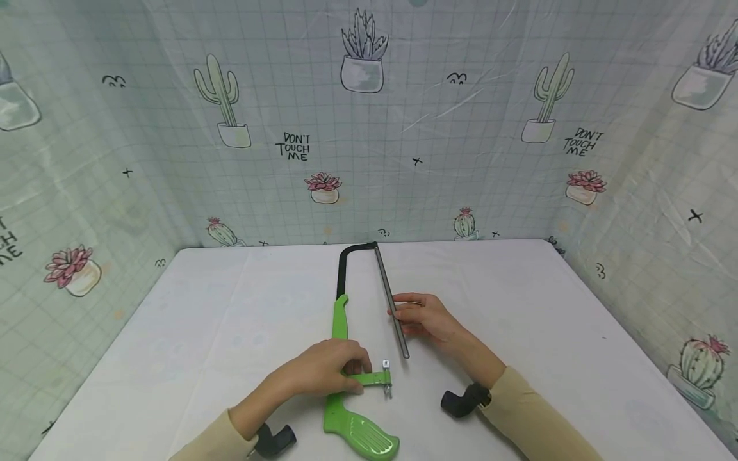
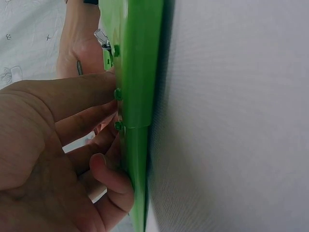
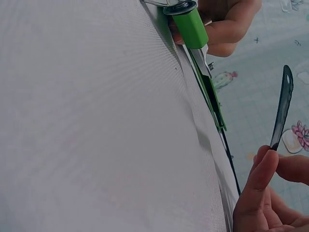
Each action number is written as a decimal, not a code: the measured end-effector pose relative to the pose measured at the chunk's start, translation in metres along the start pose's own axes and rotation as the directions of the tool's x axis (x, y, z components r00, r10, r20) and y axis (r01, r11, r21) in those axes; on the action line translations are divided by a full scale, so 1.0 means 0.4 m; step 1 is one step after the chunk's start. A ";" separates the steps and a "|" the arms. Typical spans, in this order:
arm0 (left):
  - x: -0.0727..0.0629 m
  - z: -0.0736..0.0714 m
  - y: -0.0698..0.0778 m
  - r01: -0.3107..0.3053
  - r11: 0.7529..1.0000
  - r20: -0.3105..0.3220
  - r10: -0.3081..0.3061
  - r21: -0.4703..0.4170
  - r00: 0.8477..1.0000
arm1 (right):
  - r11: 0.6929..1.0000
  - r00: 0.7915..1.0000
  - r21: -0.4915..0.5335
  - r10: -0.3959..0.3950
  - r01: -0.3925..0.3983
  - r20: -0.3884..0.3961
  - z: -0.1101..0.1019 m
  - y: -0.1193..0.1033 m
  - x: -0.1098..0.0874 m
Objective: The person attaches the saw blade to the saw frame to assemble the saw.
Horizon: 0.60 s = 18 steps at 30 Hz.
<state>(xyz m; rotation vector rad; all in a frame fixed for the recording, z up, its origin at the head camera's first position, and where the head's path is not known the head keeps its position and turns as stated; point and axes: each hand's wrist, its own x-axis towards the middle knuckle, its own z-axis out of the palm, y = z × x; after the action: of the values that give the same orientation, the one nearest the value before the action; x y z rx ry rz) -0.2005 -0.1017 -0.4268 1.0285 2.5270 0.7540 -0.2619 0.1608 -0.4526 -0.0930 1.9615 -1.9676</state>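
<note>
A hacksaw lies on the table, its green frame [image 1: 340, 320] running into a black front arm [image 1: 343, 272] at the far side. My left hand [image 1: 331, 365] grips the frame where its short green crosspiece [image 1: 371, 379] branches off. Seen from the left wrist, the fingers curl against the frame's riveted edge. Between thumb and fingers, my right hand [image 1: 423, 317] pinches the grey saw blade [image 1: 385, 275]. The blade's far end meets the front arm's tip; its near end stands free, apart from the metal tensioner [image 1: 387, 378]. In the right wrist view, the raised blade [image 3: 281, 111] shows a hole in its free end.
The saw's green handle [image 1: 366, 435] points toward me at the near edge. White cloth covers the table [image 1: 230, 333]. Around it hangs a curtain [image 1: 403, 128] printed with cactus pots. Each wrist carries a black camera mount, such as the right one [image 1: 461, 402].
</note>
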 end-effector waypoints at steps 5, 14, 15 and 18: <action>0.000 0.001 -0.001 0.003 1.000 0.002 -0.003 -0.001 1.000 | 1.000 1.000 -0.013 0.007 -0.007 -0.008 0.003 -0.002 0.000; 0.000 0.000 -0.003 0.008 1.000 0.004 -0.008 0.001 1.000 | 1.000 1.000 -0.006 0.010 -0.010 -0.011 0.006 0.000 0.007; 0.000 0.000 -0.004 0.008 1.000 0.004 -0.008 0.002 1.000 | 1.000 1.000 -0.007 0.010 -0.010 -0.013 0.007 0.000 0.007; 0.000 0.000 -0.005 0.008 1.000 0.006 -0.008 0.002 1.000 | 1.000 1.000 -0.020 0.014 -0.014 -0.018 0.009 -0.001 0.008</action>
<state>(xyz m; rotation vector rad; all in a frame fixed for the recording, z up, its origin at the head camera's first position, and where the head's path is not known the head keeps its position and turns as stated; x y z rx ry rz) -0.2015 -0.1028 -0.4279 1.0193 2.5259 0.7456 -0.2638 0.1563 -0.4527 -0.0670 1.9880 -1.9465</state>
